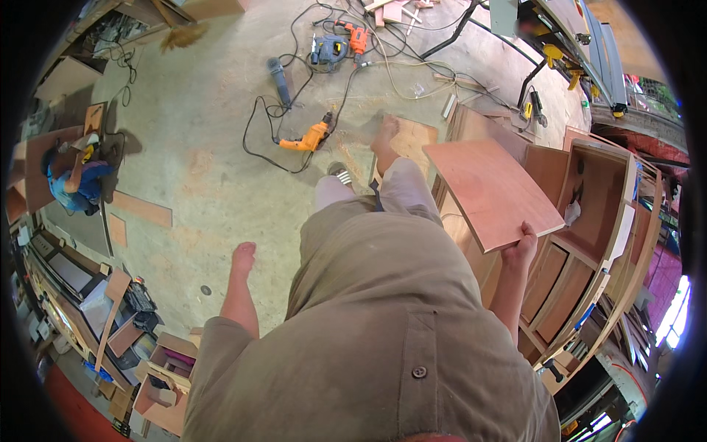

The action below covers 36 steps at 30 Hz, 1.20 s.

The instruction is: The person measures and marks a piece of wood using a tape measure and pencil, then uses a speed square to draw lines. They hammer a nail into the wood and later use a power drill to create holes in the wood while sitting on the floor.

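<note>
My right hand [521, 247] grips the near right edge of a reddish plywood panel [486, 188], held tilted beside my leg, with the thumb over its face. My left hand [244, 254] hangs out to my left above the concrete floor, fingers curled, with nothing in it. My bare right foot [384, 140] stands on a light board [416, 136]; the other foot [340, 174] wears a striped sandal. Ahead of my feet lie an orange drill [305, 136] and its cord.
A grey grinder [280, 81], a jigsaw [329, 50] and a red power tool [356, 38] lie among tangled cords. Wooden cabinets [593, 206] stand at right. A crouching person [74, 177] works at far left. Lower left, wooden boxes [166, 368] and offcuts crowd the side.
</note>
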Available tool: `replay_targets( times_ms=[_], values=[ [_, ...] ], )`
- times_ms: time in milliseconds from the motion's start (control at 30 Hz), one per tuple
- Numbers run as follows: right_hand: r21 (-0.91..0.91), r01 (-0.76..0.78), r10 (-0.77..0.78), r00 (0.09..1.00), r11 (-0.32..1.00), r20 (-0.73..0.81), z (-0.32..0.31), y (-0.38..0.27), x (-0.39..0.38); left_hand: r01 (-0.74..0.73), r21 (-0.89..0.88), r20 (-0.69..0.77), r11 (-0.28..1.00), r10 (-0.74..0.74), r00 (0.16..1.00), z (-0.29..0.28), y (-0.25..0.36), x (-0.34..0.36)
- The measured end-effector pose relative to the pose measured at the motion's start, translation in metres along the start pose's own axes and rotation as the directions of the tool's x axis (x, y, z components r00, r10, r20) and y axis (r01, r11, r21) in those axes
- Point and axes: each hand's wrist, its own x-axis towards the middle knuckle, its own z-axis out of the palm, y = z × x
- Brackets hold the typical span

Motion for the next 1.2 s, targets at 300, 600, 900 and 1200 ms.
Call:
replay_targets(
  times_ms=[300, 600, 900, 1200],
  values=[
    [0.012, 0.022, -0.022, 1.000, 1.000, 0.006, -0.023, 0.029, 0.029, 0.155, 0.019, -0.039, 0.988, -0.154, 0.987, -0.053, 0.045, -0.010],
    [-0.005, -0.048, 0.048, 0.998, 0.999, 0.030, -0.012, 0.009, 0.022, 0.120, -0.165, 0.085, 0.979, -0.107, 0.991, -0.025, 0.010, -0.042],
    [-0.089, -0.025, 0.020, 0.998, 0.996, -0.053, -0.030, 0.003, -0.005, -0.125, 0.233, 0.038, 0.964, 0.119, 0.992, 0.041, 0.050, -0.004],
    [-0.150, -0.020, 0.016, 0.999, 0.989, -0.027, -0.045, 0.027, 0.010, -0.276, -0.007, 0.135, 0.961, 0.274, 0.952, 0.075, 0.116, -0.030]
  ],
)
